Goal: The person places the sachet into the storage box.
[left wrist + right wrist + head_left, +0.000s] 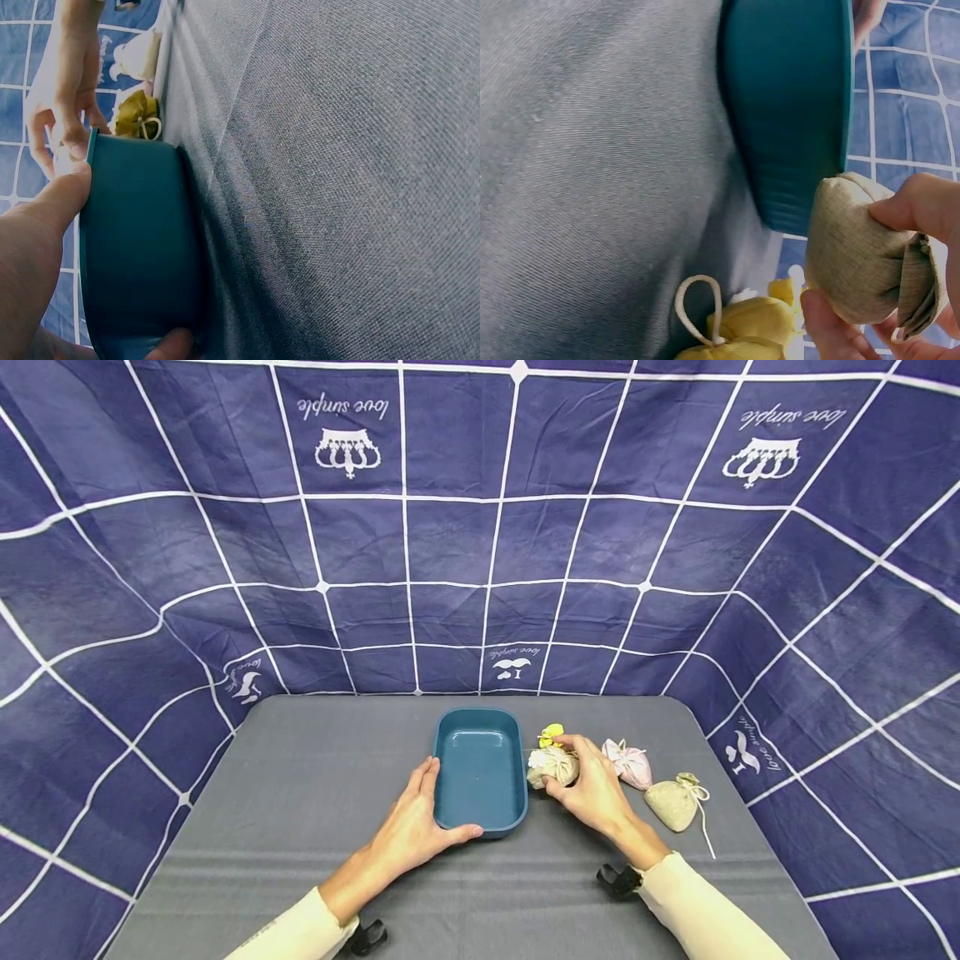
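A teal rectangular plastic box (480,781) stands on the table, seen from above in the head view. My left hand (416,818) holds its near-left corner, thumb at the front rim and fingers along the left wall. Beside the box's right wall, my right hand (596,785) pinches a beige cloth drawstring pouch (859,251) between thumb and fingers. In the right wrist view, that pouch is raised near the height of the rim, its gathered neck toward the palm. Just behind it lies a yellow pouch (552,732) with a pale cord loop.
Right of my right hand lie a pink pouch (630,764) and an olive-beige pouch (675,803) with a long white cord. Grey cloth covers the table (315,760). A blue curtain (450,543) with white grid lines closes off the back and sides.
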The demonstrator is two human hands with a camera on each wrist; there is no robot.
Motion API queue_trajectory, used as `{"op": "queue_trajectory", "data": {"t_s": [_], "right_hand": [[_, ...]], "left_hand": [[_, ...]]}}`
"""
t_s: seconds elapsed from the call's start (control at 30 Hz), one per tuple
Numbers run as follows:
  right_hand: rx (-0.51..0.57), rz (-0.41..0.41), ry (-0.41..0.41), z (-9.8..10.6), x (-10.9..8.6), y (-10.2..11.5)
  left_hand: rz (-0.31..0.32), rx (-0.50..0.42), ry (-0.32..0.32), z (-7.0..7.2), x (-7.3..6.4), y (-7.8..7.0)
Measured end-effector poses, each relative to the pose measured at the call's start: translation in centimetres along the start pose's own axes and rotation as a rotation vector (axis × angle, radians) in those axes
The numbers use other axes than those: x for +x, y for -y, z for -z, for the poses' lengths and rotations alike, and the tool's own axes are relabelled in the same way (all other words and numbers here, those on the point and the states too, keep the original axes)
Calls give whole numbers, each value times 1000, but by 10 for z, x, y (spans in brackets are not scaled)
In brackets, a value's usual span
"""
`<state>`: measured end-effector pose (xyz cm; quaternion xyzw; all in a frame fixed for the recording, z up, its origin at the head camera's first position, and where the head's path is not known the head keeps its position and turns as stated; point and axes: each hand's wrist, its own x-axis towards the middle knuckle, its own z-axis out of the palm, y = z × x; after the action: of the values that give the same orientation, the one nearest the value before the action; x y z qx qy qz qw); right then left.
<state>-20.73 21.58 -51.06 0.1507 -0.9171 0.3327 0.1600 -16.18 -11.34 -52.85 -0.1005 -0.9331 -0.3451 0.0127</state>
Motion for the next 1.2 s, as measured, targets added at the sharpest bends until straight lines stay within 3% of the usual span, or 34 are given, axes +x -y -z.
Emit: {"op": "queue_trajectory", "data": {"t_s": [0.37, 0.7, 1.2], "right_hand": [[83, -4, -66, 10, 12, 11], [159, -43, -48, 10, 25, 25], [235, 20, -32, -5, 49, 41]], "left_hand": [[0, -7, 1, 0, 1, -1], [-1, 13, -4, 0, 1, 0], [-8, 1, -15, -1, 1, 0]]}}
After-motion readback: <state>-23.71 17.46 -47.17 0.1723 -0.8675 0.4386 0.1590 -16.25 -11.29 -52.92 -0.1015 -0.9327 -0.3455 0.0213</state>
